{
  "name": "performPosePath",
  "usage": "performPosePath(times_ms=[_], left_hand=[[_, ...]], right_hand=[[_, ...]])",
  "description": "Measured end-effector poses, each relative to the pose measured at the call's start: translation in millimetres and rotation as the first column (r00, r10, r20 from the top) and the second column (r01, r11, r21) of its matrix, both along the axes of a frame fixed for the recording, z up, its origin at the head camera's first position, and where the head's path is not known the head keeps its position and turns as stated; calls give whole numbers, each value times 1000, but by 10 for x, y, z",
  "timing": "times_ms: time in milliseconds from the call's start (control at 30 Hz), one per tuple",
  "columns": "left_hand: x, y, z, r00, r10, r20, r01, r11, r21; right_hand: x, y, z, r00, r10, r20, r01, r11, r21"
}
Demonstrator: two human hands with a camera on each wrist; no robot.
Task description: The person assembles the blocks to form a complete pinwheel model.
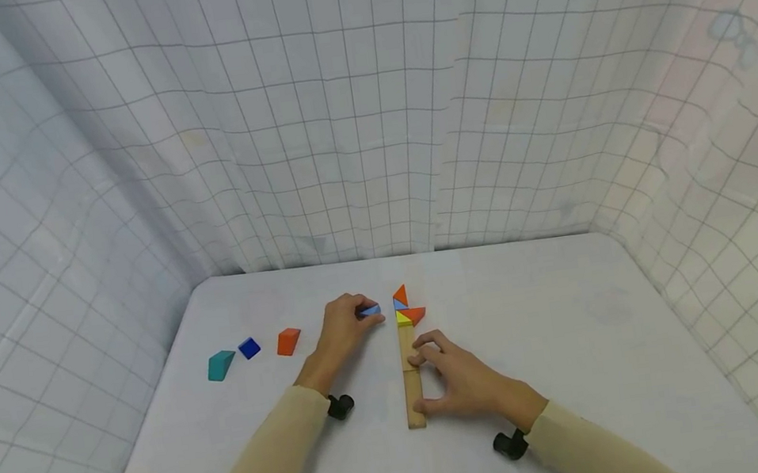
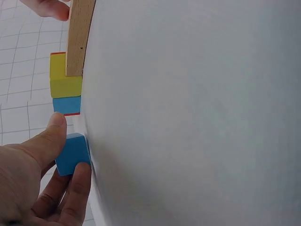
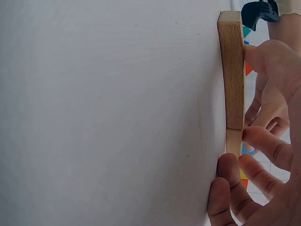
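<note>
Between thumb and fingers, my left hand point(image 1: 343, 331) pinches a light-blue triangular block point(image 2: 73, 154) just above the table, left of a row of blocks. That row starts near me with a plain wooden bar point(image 1: 415, 403) and a second wooden bar point(image 1: 406, 343) end to end. Beyond them lie a yellow triangular block point(image 1: 402, 319), an orange-red triangular block point(image 1: 417, 314), a blue triangular block point(image 1: 399, 304) and another orange-red triangular block point(image 1: 401, 294). My right hand point(image 1: 471, 381) rests spread along the bars, thumb on the near one, fingertips around the join and farther bar.
On the left of the white table point(image 1: 563, 324) stand a teal block point(image 1: 220, 364), a dark-blue block point(image 1: 249, 348) and an orange-red block point(image 1: 288, 341). White grid-patterned curtains point(image 1: 348, 113) hang behind and at both sides.
</note>
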State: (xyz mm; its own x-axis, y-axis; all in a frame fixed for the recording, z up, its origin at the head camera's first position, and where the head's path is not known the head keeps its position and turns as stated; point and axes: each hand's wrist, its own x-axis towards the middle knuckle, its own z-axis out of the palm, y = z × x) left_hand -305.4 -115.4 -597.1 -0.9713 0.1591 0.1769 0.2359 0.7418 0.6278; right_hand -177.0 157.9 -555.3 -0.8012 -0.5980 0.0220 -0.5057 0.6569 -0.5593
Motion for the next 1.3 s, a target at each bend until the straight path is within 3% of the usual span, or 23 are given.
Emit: performPosePath(times_ms=[167, 367, 600, 667, 733, 800, 900, 967, 1300], left_hand=[[-8, 72, 2, 999, 31, 28, -31, 999, -15], [38, 107, 71, 997, 22, 69, -23, 1000, 19], [280, 146, 427, 997, -22, 75, 15, 996, 90], [313, 157, 478, 997, -32, 67, 26, 996, 90], [262, 130, 370, 999, -48, 26, 45, 994, 96], [259, 137, 359, 999, -51, 12, 49, 994, 100], [258, 171, 361, 999, -41, 28, 38, 994, 98], [316, 239, 484, 997, -12, 76, 5, 996, 92], [297, 303, 468, 997, -1, 83, -6, 996, 90]], right_hand=[[6, 1, 2, 1000, 12, -2, -12, 1000, -12], [11, -5, -2, 1000, 13, 8, -13, 1000, -24], [9, -9, -18, 1000, 4, 18, -4, 1000, -18], [12, -7, -14, 1000, 1, 17, 0, 1000, -19], [15, -5, -7, 1000, -1, 17, 2, 1000, -19], [17, -4, 0, 1000, -1, 18, 1, 1000, -19], [17, -2, 11, 1000, -2, 16, 2, 1000, -20], [13, -1, 13, 1000, -3, 13, 3, 1000, -20], [9, 4, 17, 1000, 2, -6, -2, 1000, -14]])
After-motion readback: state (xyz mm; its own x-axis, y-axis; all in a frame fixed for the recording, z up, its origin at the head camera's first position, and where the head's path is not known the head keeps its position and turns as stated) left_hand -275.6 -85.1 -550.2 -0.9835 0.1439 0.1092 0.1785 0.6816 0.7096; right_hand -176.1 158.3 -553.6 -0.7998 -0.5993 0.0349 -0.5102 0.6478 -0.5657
